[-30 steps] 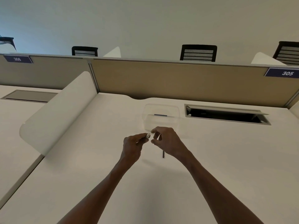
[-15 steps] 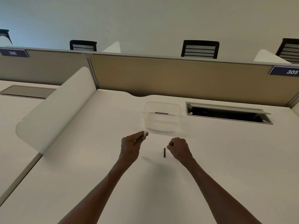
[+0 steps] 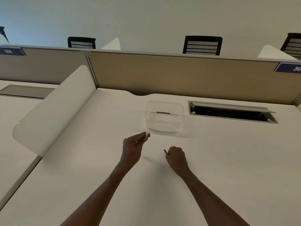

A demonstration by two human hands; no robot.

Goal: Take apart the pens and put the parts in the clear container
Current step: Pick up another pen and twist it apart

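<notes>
A clear container (image 3: 164, 130) stands on the white desk (image 3: 211, 160), with one thin dark pen part (image 3: 163, 113) lying inside it. Just in front of its near left corner, my left hand (image 3: 132, 145) is closed around a pen barrel whose whitish end (image 3: 147, 134) sticks out past my fingers. To the right and nearer to me, my right hand (image 3: 176, 156) rests low on the desk. Its curled fingertips pinch the lower end of a small dark pen part (image 3: 165, 151).
An open cable hatch (image 3: 228, 114) is sunk into the desk right of the container. A white curved divider (image 3: 48, 111) borders the left side and a tan partition (image 3: 179, 75) the back. Black chairs (image 3: 202, 45) stand beyond it.
My right hand left my left hand, dropped to the desk and closed on the small dark part lying there. My left hand kept the pen barrel near the container.
</notes>
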